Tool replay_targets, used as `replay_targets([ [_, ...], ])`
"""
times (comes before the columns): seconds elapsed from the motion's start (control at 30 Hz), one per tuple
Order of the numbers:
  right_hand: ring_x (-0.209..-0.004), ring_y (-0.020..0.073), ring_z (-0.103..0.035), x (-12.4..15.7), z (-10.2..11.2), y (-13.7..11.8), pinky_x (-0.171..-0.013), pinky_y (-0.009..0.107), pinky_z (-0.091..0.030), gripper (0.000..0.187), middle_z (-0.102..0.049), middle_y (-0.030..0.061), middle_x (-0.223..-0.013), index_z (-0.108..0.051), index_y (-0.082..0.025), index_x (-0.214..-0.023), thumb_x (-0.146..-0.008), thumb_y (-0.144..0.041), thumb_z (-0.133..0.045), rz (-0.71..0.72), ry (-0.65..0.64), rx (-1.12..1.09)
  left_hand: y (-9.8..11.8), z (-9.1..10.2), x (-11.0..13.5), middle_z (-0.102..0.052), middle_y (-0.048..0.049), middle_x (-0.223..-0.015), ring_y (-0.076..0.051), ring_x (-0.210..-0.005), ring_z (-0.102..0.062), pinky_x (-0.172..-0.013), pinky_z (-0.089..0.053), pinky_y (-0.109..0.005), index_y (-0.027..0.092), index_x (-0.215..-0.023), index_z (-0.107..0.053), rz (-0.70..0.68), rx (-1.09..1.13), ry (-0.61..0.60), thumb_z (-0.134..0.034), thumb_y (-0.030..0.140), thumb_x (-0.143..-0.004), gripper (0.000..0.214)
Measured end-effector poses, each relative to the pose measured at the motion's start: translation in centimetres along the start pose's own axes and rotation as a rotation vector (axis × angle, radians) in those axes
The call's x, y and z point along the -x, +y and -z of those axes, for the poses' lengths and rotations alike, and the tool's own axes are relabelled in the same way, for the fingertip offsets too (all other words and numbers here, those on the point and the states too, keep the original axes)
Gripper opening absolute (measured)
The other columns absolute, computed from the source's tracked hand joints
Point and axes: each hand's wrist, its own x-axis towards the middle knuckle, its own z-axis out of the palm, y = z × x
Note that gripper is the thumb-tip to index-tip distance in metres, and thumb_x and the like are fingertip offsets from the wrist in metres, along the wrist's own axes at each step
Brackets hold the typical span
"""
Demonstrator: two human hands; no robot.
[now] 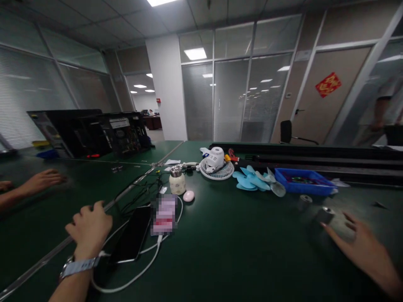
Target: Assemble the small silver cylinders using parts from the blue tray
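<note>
My left hand, with a watch on its wrist, rests over the tabletop with bent fingers apart and nothing in them. Nearest to it lies a black phone, with a white cable looping around. At the right, my right hand has its thumb and fingers around a blurred, whitish rounded part. A grey metal cylinder touches or belongs to that part; I cannot tell which. Another short metal cylinder stands just beyond, before a blue tray of small parts.
Light-blue fan blades and a white fan lie mid-table. Nearer are a cream bottle, a pink rounded object and a second phone. Another person's hand is at left, before open computer cases.
</note>
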Motion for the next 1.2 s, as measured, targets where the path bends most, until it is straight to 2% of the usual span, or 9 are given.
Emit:
replay_targets([
  [0.07,-0.110,0.0373,-0.060,0.0,0.1,-0.7,-0.081,0.050,-0.049,0.080,-0.057,0.0289,-0.122,-0.029,-0.030,-0.139,-0.071,-0.068,-0.050,-0.077,-0.066,-0.184,3.3,1.2,2.1,-0.048,-0.0209,-0.135,-0.040,-0.116,-0.050,-0.087,-0.041,-0.053,0.015,-0.134,-0.047,-0.176,0.132,0.221,-0.032,0.018,-0.088,0.048],
  [0.13,-0.108,0.0377,-0.062,-0.3,-0.2,-1.4,-0.082,0.050,-0.049,0.075,-0.061,0.0267,-0.118,-0.035,-0.033,-0.133,-0.068,-0.065,-0.055,-0.130,-0.101,-0.295,7.5,2.1,4.9,-0.047,-0.0183,-0.137,-0.036,-0.117,-0.049,-0.095,-0.038,-0.052,0.016,-0.130,-0.052,-0.488,0.277,0.295,-0.032,0.012,-0.087,0.047],
  [0.27,-0.101,0.0379,-0.065,-1.6,-1.0,-1.9,-0.081,0.049,-0.050,0.067,-0.066,0.0239,-0.109,-0.048,-0.028,-0.121,-0.066,-0.066,-0.055,-0.205,-0.069,-0.313,16.6,2.6,12.2,-0.051,-0.0096,-0.135,-0.026,-0.114,-0.052,-0.096,-0.043,-0.043,0.026,-0.133,-0.048,-1.155,0.657,0.047,-0.037,0.004,-0.083,0.055],
  [0.37,-0.100,0.0375,-0.065,-2.3,-1.1,-1.9,-0.082,0.047,-0.051,0.074,-0.068,0.0219,-0.107,-0.055,-0.017,-0.117,-0.066,-0.071,-0.049,-0.245,-0.077,-0.255,22.0,1.7,16.4,-0.050,-0.0063,-0.134,-0.022,-0.106,-0.054,-0.089,-0.048,-0.039,0.028,-0.135,-0.042,-1.372,0.851,-0.151,-0.042,0.002,-0.081,0.060],
  [0.5,-0.097,0.0389,-0.065,-1.9,-0.2,-1.7,-0.081,0.047,-0.050,0.083,-0.069,0.0201,-0.102,-0.062,-0.011,-0.110,-0.061,-0.076,-0.048,-0.274,-0.083,-0.232,25.8,-0.9,18.1,-0.051,-0.0073,-0.124,-0.015,-0.088,-0.057,-0.081,-0.051,-0.032,0.025,-0.131,-0.041,-1.188,1.099,-0.422,-0.044,0.006,-0.084,0.051],
  [0.6,-0.092,0.0412,-0.065,-0.7,0.6,-2.7,-0.079,0.052,-0.050,0.085,-0.070,0.0182,-0.099,-0.062,-0.014,-0.111,-0.059,-0.080,-0.047,-0.311,0.015,-0.243,26.5,-2.6,17.7,-0.053,-0.0055,-0.113,-0.015,-0.085,-0.057,-0.079,-0.050,-0.032,0.025,-0.126,-0.043,-1.000,1.210,-0.506,-0.046,0.011,-0.087,0.042],
  [0.7,-0.092,0.0403,-0.065,1.0,0.9,-5.6,-0.076,0.051,-0.051,0.082,-0.071,0.0156,-0.098,-0.062,-0.018,-0.112,-0.058,-0.078,-0.052,-0.264,0.081,-0.307,26.4,-3.2,17.4,-0.054,-0.0046,-0.110,-0.015,-0.085,-0.056,-0.079,-0.049,-0.032,0.025,-0.124,-0.045,-0.965,1.248,-0.537,-0.047,0.016,-0.088,0.037],
  [0.97,-0.092,0.0258,-0.067,5.4,-1.2,-17.7,-0.084,0.036,-0.052,0.052,-0.073,0.0069,-0.099,-0.066,-0.020,-0.107,-0.070,-0.058,-0.063,0.105,-0.371,-0.628,25.7,-1.9,17.5,-0.055,-0.0044,-0.114,-0.014,-0.082,-0.057,-0.073,-0.047,-0.029,0.028,-0.123,-0.052,-0.993,1.314,-0.628,-0.050,0.030,-0.091,0.032],
  [1.2,-0.083,0.0198,-0.065,6.3,-3.1,-20.7,-0.077,0.030,-0.052,0.028,-0.071,0.0030,-0.093,-0.066,-0.022,-0.102,-0.079,-0.036,-0.061,0.314,-0.436,-0.687,26.2,-1.5,17.5,-0.058,-0.0050,-0.116,-0.015,-0.087,-0.059,-0.074,-0.048,-0.028,0.029,-0.119,-0.062,-1.054,1.372,-0.691,-0.054,0.039,-0.091,0.031],
])
